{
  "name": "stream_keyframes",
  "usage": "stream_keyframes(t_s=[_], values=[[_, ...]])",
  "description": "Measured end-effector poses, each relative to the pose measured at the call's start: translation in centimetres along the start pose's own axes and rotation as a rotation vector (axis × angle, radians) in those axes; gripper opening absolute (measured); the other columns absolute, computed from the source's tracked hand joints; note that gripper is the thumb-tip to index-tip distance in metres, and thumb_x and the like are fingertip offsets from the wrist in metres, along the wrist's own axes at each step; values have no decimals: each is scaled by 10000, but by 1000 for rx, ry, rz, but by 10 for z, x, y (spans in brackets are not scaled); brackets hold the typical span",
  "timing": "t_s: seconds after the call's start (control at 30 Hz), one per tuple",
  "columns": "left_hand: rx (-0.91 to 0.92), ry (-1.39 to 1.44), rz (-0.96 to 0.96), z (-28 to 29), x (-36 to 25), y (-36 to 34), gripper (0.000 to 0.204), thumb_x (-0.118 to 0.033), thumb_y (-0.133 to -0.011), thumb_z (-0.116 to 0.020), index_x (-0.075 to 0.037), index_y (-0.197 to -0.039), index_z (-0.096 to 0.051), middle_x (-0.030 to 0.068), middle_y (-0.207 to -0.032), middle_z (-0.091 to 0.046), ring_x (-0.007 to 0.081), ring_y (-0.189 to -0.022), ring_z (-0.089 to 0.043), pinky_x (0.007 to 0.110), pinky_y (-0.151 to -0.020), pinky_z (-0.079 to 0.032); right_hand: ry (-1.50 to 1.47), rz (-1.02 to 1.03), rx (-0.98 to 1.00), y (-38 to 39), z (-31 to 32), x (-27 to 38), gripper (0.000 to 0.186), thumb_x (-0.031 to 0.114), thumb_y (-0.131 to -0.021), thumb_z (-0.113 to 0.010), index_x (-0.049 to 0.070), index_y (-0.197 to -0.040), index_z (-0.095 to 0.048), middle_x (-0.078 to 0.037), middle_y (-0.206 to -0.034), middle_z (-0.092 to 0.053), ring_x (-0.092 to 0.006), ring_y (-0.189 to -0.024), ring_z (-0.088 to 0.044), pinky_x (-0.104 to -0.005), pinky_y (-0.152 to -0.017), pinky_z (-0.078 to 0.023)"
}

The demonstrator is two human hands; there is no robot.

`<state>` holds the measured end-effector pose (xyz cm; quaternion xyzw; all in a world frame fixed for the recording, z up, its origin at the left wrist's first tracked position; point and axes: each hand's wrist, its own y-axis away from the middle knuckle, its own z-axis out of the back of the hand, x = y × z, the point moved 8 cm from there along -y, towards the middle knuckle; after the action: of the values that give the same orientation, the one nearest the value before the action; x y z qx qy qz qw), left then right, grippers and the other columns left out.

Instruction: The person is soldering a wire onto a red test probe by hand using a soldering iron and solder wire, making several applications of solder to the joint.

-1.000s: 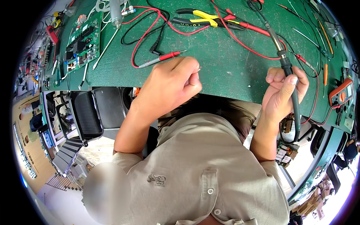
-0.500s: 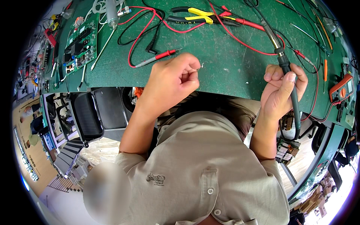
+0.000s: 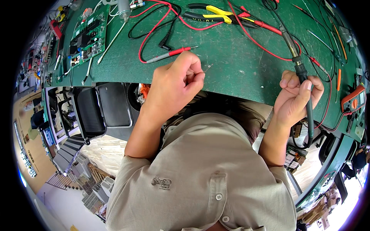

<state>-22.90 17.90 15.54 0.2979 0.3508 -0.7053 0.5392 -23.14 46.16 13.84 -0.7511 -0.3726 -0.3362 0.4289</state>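
My left hand (image 3: 171, 84) is closed in a pinch over the front edge of the green workbench (image 3: 231, 75). A tiny thin metallic sliver (image 3: 208, 68) shows at its fingertips, too small to name. In my right hand (image 3: 295, 100) is a soldering iron (image 3: 296, 61), its dark handle between thumb and fingers and its metal shaft pointing away up the bench. Just beyond the left hand lies a red and grey test probe (image 3: 169, 54) on the bench. The two hands are well apart.
Yellow-and-black pliers (image 3: 211, 17) and red and black leads lie farther back. At left are a green circuit board (image 3: 88, 38) and a clear syringe-like tube (image 3: 123, 9). An orange multimeter (image 3: 353, 100) sits at right. Black chairs (image 3: 114, 106) stand below the bench's left side.
The whole view has shifted slightly, so bench items appear farther right. Both hands keep their grips, the right one still around the soldering iron.
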Motion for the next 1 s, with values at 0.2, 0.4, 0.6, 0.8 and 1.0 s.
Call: stream_keyframes(t_s=[0.2,0.4,0.6,0.8,1.0], values=[[-30,-64,-62,5,-1,0,180,75,-789,-735,-26,-911,-651,18,-713,-639,62,-569,-553,214,-519,-444,-17,-3,-7,0,2,0,188,133,-993,-571,60,-1139,-477,-113,-671,-526,-226,-598,-509,-377,-580,-446],[-73,-81,-96,11,-2,1,183,95,-784,-715,-9,-933,-704,50,-737,-626,99,-575,-536,240,-523,-440,-21,-33,12,-1,0,-1,190,109,-978,-567,36,-1127,-474,-120,-676,-532,-223,-596,-515,-372,-579,-448],[-75,-123,-74,13,0,2,180,82,-806,-705,-2,-965,-711,71,-757,-622,123,-577,-542,258,-529,-449,58,-69,60,6,-13,5,214,118,-968,-562,0,-1114,-459,-134,-700,-547,-229,-596,-547,-361,-579,-458],[-80,-222,-79,13,1,1,127,58,-843,-700,7,-958,-687,81,-782,-621,150,-576,-528,280,-540,-442,22,-95,98,15,-20,4,227,137,-969,-563,3,-1117,-456,-131,-700,-562,-215,-590,-551,-354,-564,-458],[-40,-240,-30,13,3,4,108,34,-848,-680,4,-935,-624,146,-824,-629,345,-720,-615,415,-631,-499,6,-157,139,32,-34,7,297,181,-953,-638,9,-1094,-441,-131,-687,-585,-203,-579,-574,-355,-564,-513]])
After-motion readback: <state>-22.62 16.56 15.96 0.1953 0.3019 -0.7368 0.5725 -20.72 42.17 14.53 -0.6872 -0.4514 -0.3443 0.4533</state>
